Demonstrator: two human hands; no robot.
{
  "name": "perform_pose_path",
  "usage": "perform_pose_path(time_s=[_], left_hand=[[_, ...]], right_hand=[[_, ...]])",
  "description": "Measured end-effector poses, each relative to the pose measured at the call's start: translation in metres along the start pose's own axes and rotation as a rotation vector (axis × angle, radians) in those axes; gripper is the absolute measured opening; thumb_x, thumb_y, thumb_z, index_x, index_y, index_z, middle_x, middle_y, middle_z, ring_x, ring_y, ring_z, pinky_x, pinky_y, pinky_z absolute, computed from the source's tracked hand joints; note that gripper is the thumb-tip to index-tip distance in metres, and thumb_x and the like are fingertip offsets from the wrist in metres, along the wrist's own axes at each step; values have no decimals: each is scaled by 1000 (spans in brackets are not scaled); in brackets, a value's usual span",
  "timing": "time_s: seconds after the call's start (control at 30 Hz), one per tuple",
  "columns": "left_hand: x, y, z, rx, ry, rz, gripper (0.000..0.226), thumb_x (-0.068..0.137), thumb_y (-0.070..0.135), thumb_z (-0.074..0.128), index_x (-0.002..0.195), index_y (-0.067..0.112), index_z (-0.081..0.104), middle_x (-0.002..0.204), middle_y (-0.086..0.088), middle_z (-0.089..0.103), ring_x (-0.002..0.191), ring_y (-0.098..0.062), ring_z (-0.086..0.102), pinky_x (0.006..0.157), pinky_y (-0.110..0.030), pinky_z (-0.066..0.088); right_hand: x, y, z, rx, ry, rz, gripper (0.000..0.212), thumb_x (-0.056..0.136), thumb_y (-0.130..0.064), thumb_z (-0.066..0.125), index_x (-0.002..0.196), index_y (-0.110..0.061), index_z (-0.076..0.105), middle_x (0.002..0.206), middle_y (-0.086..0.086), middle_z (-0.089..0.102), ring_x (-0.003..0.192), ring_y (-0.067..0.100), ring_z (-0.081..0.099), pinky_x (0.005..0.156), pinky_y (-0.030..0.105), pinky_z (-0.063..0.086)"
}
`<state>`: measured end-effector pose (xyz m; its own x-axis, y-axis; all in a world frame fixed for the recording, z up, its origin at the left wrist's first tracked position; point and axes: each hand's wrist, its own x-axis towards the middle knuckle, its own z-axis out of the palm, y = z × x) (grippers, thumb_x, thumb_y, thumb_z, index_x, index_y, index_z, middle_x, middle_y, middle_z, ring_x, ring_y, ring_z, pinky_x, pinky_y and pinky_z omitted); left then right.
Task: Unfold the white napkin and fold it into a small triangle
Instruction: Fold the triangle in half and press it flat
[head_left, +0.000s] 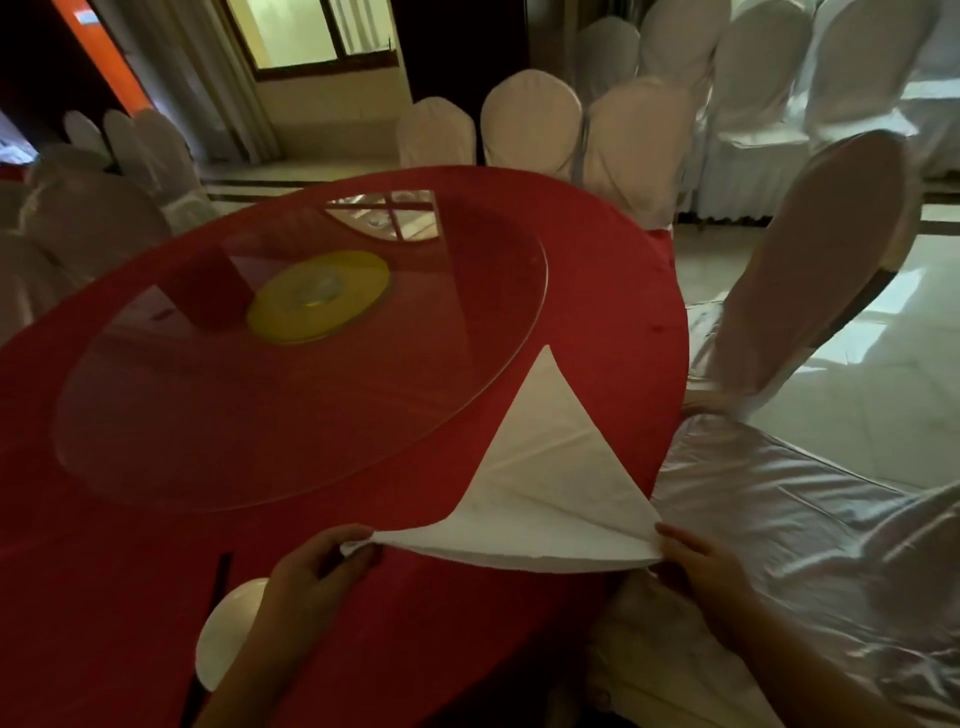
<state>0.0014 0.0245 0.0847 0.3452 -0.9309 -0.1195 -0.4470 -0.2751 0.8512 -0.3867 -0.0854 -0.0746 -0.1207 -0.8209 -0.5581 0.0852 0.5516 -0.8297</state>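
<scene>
The white napkin lies as a large triangle on the red tablecloth, its tip pointing away from me toward the glass turntable. My left hand pinches the napkin's near left corner and lifts it slightly off the cloth. At the table's edge, my right hand holds the near right corner with its fingertips. The napkin's near edge sags in a curve between the two hands.
A round glass turntable with a yellow hub covers the table's middle. A white plate sits under my left forearm. Chairs in white covers ring the table; one seat is close on my right.
</scene>
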Motion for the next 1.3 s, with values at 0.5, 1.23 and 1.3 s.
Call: perform_pose_path(time_s=[0.5,1.23,1.3], left_hand=[[195,116,81,95,77,318,14,92,22,58,88,30,68,76,10,65,66,-5,58,56,-23,44],[374,85,294,430,-62,291,27,94,31,53,107,13,69,101,-5,71,90,-18,62,73,-27,42],[378,80,301,461,-78,296,28,95,31,52,109,14,69,103,-6,70,93,-20,61,74,-27,42]], right_hand=[[1,1,-8,-146,-25,-68,14,87,-25,68,78,-27,79,76,12,73,67,21,67,70,36,56],[27,-8,-14,-525,-26,-95,24,78,-21,77,65,-41,73,66,-12,71,65,7,66,65,38,53],[32,-10,-15,-540,-24,-90,23,77,-20,78,64,-38,72,65,-13,71,65,7,66,65,37,53]])
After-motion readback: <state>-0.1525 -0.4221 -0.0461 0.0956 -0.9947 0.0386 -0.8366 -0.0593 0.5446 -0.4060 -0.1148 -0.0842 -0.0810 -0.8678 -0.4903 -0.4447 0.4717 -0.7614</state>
